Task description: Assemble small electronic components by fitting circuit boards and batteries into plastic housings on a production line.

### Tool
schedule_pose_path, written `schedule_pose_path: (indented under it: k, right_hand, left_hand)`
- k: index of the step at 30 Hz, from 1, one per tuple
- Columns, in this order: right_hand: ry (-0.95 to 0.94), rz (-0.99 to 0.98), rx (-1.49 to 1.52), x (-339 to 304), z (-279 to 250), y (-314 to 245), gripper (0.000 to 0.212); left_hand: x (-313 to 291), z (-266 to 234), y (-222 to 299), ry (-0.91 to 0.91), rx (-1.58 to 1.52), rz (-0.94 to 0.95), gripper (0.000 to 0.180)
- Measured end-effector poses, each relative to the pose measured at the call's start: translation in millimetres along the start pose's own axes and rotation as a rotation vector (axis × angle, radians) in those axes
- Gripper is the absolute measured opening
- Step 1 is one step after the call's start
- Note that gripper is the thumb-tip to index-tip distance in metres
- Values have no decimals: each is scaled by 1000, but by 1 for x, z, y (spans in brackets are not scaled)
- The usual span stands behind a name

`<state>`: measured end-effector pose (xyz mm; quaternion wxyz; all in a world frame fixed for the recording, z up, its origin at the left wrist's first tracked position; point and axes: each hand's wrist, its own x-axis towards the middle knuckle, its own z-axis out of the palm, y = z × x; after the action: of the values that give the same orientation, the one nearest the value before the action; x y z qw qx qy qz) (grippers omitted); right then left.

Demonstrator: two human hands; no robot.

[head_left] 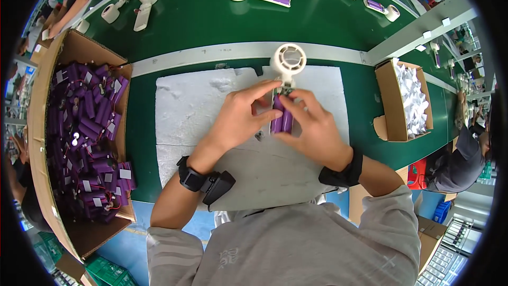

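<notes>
A white handheld fan is held over the white foam board, its round head pointing away from me. Its handle is uncovered, and a purple two-cell battery pack lies in it below a small circuit board. My left hand grips the handle from the left, with fingertips by the neck and the thumb against the battery pack. From the right, my right hand closes on the same handle. Its fingers reach the circuit board and its thumb is near the pack's lower end. Fingers partly hide the board.
On my left a cardboard box holds many purple battery packs. To the right, a smaller box contains white pieces. Beyond a metal rail, several fans lie on the green belt. Other people work at both sides.
</notes>
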<state>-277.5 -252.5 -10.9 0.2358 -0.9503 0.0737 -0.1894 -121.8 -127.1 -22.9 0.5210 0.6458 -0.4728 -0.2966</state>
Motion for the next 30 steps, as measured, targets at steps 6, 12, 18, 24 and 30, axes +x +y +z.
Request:
schedule_pose_path:
  k: [6, 12, 18, 24, 30]
  right_hand:
    - [97, 394, -415, 74, -25, 90, 57]
    - [360, 463, -847, 147, -77, 195, 57]
    - [76, 569, -732, 230, -92, 355, 38]
    - [-57, 764, -893, 203, -198, 504, 35]
    - [46, 777, -1015, 232, -77, 317, 38]
  left_hand:
    - [0, -2, -4, 87, 103, 2, 40]
    - [5, 2, -6, 100, 109, 68, 34]
    - [8, -2, -25, 151, 103, 169, 23]
    - [25, 4, -16, 92, 21, 309, 18]
    - [15, -3, -35, 164, 70, 210, 13]
